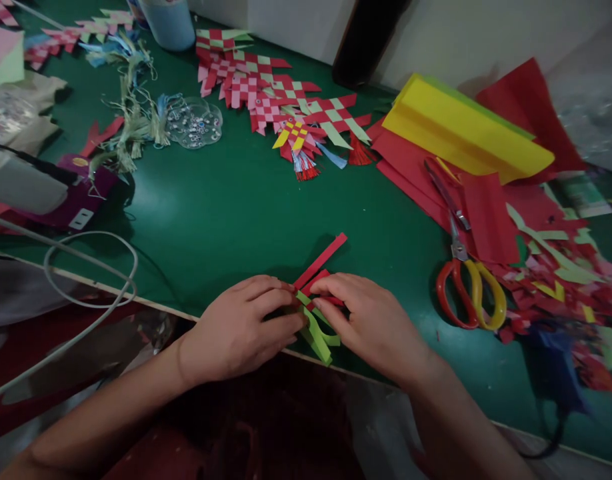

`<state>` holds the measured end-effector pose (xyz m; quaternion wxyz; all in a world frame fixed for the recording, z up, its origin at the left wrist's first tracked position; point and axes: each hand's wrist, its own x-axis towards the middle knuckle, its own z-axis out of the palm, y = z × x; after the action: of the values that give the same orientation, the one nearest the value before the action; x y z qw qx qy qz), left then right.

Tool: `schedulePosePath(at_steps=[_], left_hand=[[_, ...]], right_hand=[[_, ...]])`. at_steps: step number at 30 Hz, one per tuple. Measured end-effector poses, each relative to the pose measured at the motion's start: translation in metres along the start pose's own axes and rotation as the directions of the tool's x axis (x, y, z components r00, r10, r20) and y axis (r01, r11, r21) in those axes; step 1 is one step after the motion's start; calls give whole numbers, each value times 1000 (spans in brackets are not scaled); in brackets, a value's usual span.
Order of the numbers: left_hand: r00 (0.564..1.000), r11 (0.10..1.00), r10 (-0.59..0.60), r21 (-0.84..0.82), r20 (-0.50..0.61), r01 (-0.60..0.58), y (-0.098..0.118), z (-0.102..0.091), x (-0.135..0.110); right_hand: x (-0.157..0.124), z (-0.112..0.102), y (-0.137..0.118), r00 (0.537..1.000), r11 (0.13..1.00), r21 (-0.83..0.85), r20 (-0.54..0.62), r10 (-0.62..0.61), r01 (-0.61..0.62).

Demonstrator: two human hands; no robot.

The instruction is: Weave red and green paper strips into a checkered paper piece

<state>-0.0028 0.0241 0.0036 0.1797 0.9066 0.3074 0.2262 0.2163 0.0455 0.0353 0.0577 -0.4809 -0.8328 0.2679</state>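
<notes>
Interlaced red and green paper strips (319, 261) lie at the near edge of the green bench (226, 200). The left hand (241, 330) and right hand (371, 323) grasp the strips from opposite sides, fingers pressed on the crossing. To the right, red-and-yellow-handled scissors (469, 293) rest with their blades on red paper sheets (489, 217), beside a yellow paper stack (466, 127). Woven paper fish (281, 100) lie farther along the bench, ahead of the hands.

L hand (243, 330), R hand (371, 323) gripping red/green paper strips (320, 261), scissors (459, 250) nearby
</notes>
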Motion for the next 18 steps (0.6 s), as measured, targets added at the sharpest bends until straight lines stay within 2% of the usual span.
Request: schedulePosePath(at_steps=[4, 10, 18], left_hand=[[999, 997, -53, -57, -1, 52, 2, 1, 2], [996, 996, -83, -36, -34, 82, 5, 3, 6], [997, 998, -65, 12, -27, 66, 6, 3, 5]], right_hand=[[2, -2, 0, 1000, 1000, -3, 18, 3, -3], [2, -3, 2, 1000, 1000, 8, 22, 14, -14], [3, -3, 2, 999, 998, 44, -5, 35, -35]])
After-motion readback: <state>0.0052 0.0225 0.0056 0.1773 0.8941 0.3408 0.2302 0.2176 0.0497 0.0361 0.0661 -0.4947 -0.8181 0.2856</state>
